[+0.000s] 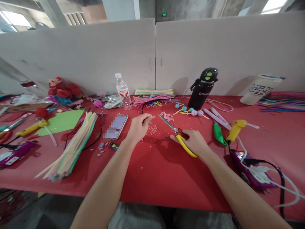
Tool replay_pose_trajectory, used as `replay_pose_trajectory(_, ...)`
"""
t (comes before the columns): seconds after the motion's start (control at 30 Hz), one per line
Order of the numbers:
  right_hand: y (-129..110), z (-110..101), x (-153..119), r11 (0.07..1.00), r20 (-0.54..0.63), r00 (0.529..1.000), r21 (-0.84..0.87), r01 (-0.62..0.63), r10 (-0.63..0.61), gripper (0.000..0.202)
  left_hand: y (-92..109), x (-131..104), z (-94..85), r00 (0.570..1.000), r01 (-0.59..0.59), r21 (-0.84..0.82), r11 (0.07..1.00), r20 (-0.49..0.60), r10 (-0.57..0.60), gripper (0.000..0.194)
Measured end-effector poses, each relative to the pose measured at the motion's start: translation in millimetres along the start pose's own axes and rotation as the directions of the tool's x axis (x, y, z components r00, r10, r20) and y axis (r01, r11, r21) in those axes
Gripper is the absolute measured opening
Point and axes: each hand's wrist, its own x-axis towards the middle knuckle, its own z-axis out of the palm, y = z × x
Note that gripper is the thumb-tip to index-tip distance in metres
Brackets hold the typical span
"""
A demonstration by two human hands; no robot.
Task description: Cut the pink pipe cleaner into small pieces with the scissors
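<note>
My right hand grips yellow-handled scissors, blades pointing up-left and resting low over the red table. My left hand has its fingers pinched together on a tiny pink piece, just left of the blade tips. Small pink cuttings lie scattered on the cloth under and between the hands. A phone lies face up just left of my left hand.
A long bundle of pale straws lies left, by green paper. A yellow glue gun, a green tool and a power strip sit right. A water bottle, a black flask and pink sticks stand behind.
</note>
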Motion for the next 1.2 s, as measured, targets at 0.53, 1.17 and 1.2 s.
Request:
replay_pose_trajectory(0.53,-3.0,-1.6,-1.3,0.999,0.07,0.997,0.001,0.036,-0.036,0.052,4.3,-0.4,-0.8,0.998,-0.051,0.065,0.997,0.043,0.049,0.024)
replay_pose_trajectory(1.17,-2.6,-0.8,-1.8,0.998,0.072,0.995,-0.007,0.063,-0.063,0.05,2.8,-0.9,1.4,0.997,-0.057,0.059,0.997,0.059,0.053,0.022)
replay_pose_trajectory(1.2,-2.6,-0.8,-1.8,0.998,0.075,0.995,-0.005,0.064,-0.064,0.051,2.4,-0.7,1.4,0.997,-0.057,0.063,0.996,0.062,0.053,0.022)
